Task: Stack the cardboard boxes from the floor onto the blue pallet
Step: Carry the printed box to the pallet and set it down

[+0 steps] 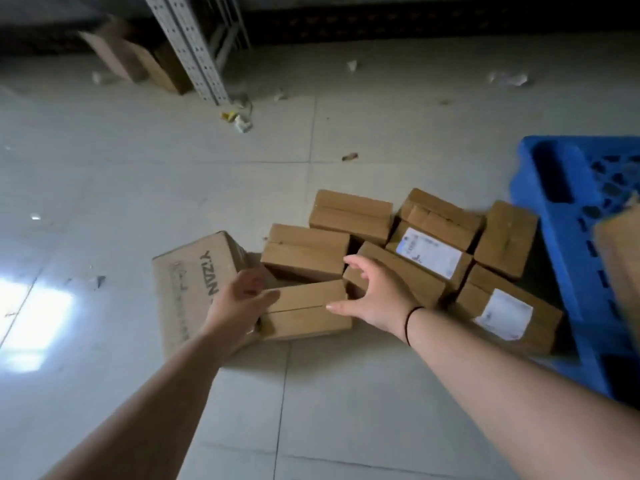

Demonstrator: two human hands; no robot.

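Several brown cardboard boxes lie in a loose heap on the tiled floor. The nearest small box (304,311) sits between my hands. My left hand (239,299) rests against its left end with fingers spread. My right hand (372,296) hovers over its right end, fingers curled apart, a black band on the wrist. A larger box printed YIZAN (190,282) lies at the left. Two boxes with white labels (429,252) (505,315) lie to the right. The blue pallet (568,216) stands at the right edge, with a box corner (620,258) on it.
A grey perforated metal rack post (187,46) rises at the back, with open cardboard cartons (135,57) beside it. Scraps of paper and litter (239,116) dot the light tiles. A window glare (34,313) shines on the floor at the left.
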